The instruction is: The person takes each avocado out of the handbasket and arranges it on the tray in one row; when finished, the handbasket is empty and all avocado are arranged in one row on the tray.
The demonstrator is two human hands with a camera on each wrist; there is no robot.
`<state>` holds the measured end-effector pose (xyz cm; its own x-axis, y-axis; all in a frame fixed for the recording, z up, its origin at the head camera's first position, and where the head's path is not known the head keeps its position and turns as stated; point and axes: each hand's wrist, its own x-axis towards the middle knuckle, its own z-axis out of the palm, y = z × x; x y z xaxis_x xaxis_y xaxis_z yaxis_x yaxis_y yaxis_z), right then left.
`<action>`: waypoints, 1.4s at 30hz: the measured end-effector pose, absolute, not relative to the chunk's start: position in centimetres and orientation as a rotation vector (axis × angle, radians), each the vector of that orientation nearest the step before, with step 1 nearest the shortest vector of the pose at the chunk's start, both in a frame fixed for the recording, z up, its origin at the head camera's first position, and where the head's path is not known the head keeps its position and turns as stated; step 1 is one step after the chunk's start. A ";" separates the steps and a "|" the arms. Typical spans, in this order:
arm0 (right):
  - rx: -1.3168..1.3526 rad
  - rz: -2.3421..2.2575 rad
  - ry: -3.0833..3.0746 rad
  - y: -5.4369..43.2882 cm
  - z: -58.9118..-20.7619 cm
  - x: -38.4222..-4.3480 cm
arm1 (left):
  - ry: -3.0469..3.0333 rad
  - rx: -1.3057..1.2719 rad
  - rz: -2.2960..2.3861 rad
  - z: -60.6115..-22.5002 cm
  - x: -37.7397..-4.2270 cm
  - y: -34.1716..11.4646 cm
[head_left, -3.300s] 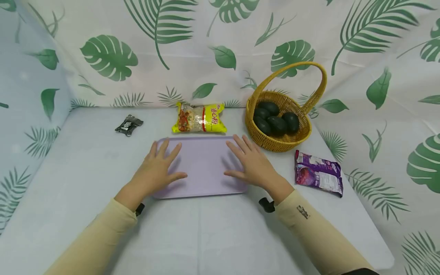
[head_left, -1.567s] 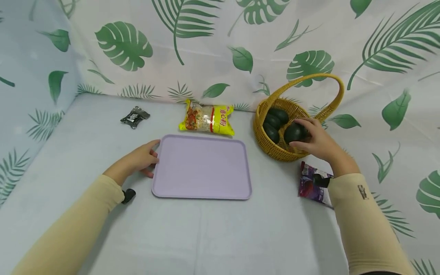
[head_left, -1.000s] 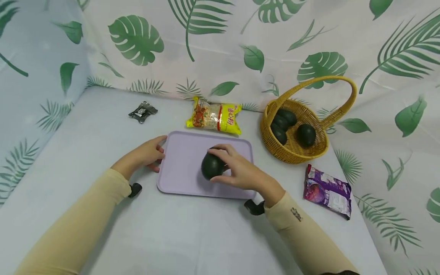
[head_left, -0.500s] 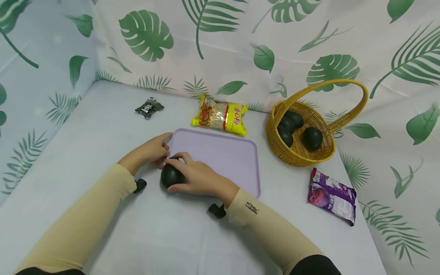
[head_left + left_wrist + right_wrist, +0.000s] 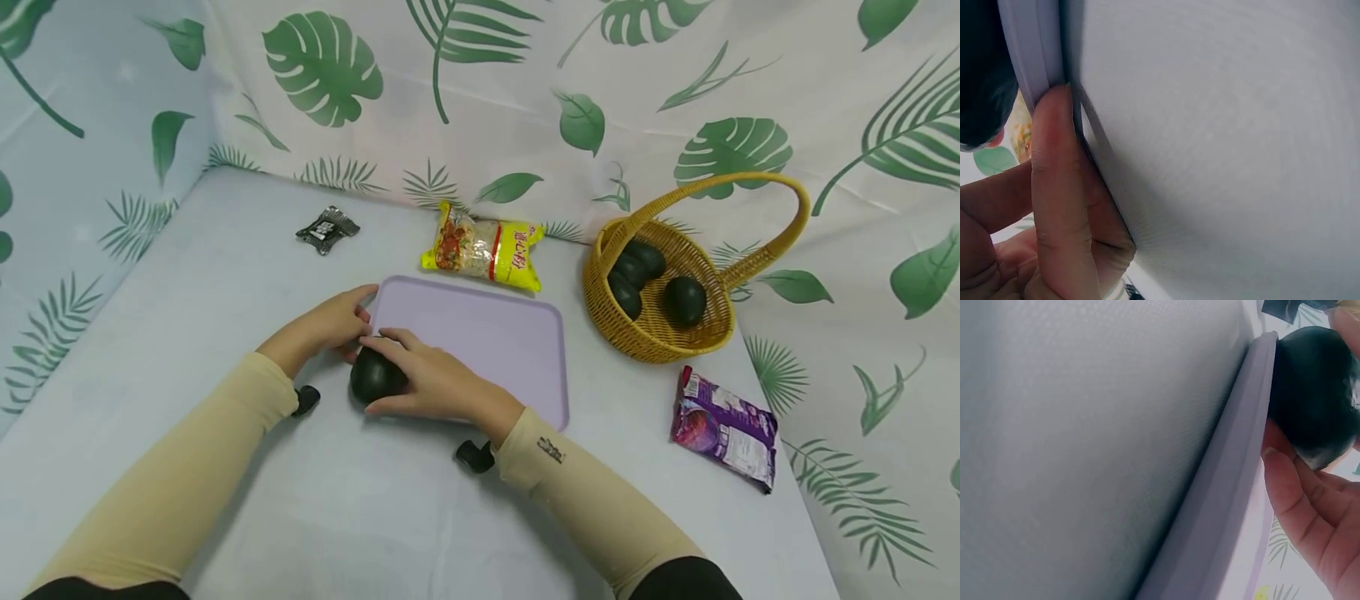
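A dark green avocado (image 5: 375, 377) sits at the near left corner of a lilac tray (image 5: 480, 333). My right hand (image 5: 431, 379) grips it from the right, and its fingers and thumb spread round its sides. In the right wrist view the avocado (image 5: 1313, 394) is just inside the tray's rim (image 5: 1222, 506), and a fingertip lies at that rim. My left hand (image 5: 330, 325) holds the tray's left edge. In the left wrist view its bent fingers (image 5: 1060, 187) meet the outer side of the rim (image 5: 1038, 50); part of the grip is hidden.
A wicker basket (image 5: 622, 329) with a tall handle stands at the back right with several avocados (image 5: 684, 300) inside. A yellow pasta bag (image 5: 483, 247) lies behind the tray. A purple packet (image 5: 726, 427) lies at right, and a small black packet (image 5: 327, 229) at back left.
My right hand has taken an avocado from the basket and carried it left to the tray's near left corner. My left hand has moved to the tray's left edge. The head view has shifted.
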<state>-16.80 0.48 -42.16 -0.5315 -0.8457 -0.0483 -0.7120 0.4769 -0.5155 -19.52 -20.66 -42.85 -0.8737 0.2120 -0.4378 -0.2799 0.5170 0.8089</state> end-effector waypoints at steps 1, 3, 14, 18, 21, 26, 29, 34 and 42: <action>-1.315 -0.644 2.432 0.5 -42.1 -16.8 | 2.270 -0.052 1.337 -42.8 -19.6 -20.6; -1.298 -0.649 2.434 0.7 -42.1 -16.8 | 2.267 -0.047 1.341 -42.8 -19.6 -20.5; -1.254 -0.683 2.437 1.4 -41.9 -16.9 | 2.254 -0.026 1.342 -42.4 -19.8 -20.1; -1.236 -0.696 2.450 2.1 -41.5 -16.8 | 2.253 -0.022 1.340 -42.4 -19.9 -20.0; -1.246 -0.718 2.463 3.0 -40.7 -17.1 | 2.256 -0.025 1.343 -42.6 -19.9 -20.1; -1.293 -0.829 2.466 5.5 -38.7 -18.0 | 2.254 -0.038 1.345 -42.7 -20.0 -20.6; -1.333 -0.887 2.489 7.8 -37.4 -18.6 | 2.242 -0.038 1.347 -42.6 -20.0 -20.8; -1.399 -0.898 2.605 12.9 -34.4 -20.2 | 2.242 -0.042 1.339 -42.4 -19.9 -20.7; -1.038 -0.719 2.978 24.5 -31.0 -24.3 | 2.238 -0.036 1.327 -42.4 -20.0 -20.5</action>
<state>-24.32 24.49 -31.04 -0.7902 -0.5690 0.2278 -0.6103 0.6959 -0.3785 -19.96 -20.50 -42.42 -0.8578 0.2395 -0.4548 -0.2841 0.5165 0.8078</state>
